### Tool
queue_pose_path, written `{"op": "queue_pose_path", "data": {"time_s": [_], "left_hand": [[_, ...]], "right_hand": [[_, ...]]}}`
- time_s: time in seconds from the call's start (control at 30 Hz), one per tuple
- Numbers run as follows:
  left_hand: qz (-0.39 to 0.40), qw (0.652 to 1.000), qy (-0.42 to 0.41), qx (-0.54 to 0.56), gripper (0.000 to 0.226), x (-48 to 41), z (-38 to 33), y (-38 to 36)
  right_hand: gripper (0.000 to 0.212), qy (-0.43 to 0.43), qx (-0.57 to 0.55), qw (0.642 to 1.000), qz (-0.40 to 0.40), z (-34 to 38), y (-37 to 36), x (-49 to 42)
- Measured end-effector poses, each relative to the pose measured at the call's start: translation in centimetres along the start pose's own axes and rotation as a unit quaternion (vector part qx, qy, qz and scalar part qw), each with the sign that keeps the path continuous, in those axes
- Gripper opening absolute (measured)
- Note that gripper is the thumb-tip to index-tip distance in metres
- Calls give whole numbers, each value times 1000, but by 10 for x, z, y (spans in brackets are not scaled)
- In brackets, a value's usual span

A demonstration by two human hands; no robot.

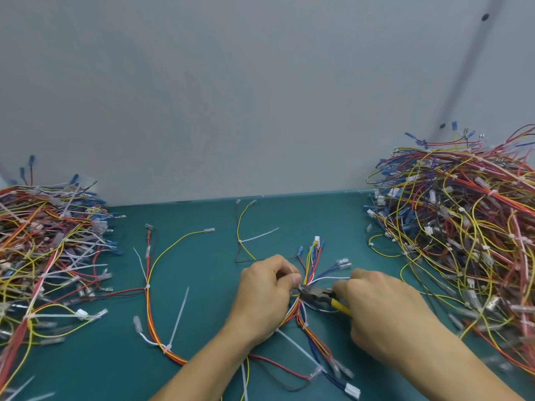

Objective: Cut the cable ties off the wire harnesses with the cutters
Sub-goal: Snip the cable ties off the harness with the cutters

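While left hand (265, 287) pinches harness (301, 321), right hand (382, 311) grips cutters (317, 295) — nose at harness, just beside left thumb.

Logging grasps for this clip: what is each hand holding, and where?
Right hand grips the cutters by their yellow handles; left hand pinches the wire harness right beside the cutter head.

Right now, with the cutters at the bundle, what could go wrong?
The tip of the cutters sits where coloured wires fan out of the harness, so it could nick insulation. The left hand pinches the bundle right beside that tip; a slip by the right hand might catch the thumb.
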State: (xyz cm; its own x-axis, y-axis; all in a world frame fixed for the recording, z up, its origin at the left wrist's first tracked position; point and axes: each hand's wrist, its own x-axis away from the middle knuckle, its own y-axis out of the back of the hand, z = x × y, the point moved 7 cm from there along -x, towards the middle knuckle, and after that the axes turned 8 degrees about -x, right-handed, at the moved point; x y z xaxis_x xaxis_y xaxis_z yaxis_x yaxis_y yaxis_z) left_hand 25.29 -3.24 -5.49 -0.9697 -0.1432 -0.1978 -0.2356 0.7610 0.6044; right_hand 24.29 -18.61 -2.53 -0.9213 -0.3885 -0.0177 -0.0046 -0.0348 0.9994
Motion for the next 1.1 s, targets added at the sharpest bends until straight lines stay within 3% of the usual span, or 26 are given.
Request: {"op": "queue_pose_path", "data": {"time_s": [0.17,0.53,0.73,0.97,1.1], "left_hand": [[4,1000,-4,-8,18,-4,3,0],[8,1000,-10,13,20,-3,1,-1],[9,993,35,109,23,-1,2,2],[-20,958,130,256,35,-3,3,30],[26,890,213,403,26,3,-1,26]], "right_hand": [[22,30,58,997,-36,4,7,-1],[21,30,54,998,-30,-2,3,-3],[18,30,40,998,-24,-4,1,-4],[28,21,-10,997,-77,-11,20,-2],[33,21,-22,995,-90,-14,34,1]]}}
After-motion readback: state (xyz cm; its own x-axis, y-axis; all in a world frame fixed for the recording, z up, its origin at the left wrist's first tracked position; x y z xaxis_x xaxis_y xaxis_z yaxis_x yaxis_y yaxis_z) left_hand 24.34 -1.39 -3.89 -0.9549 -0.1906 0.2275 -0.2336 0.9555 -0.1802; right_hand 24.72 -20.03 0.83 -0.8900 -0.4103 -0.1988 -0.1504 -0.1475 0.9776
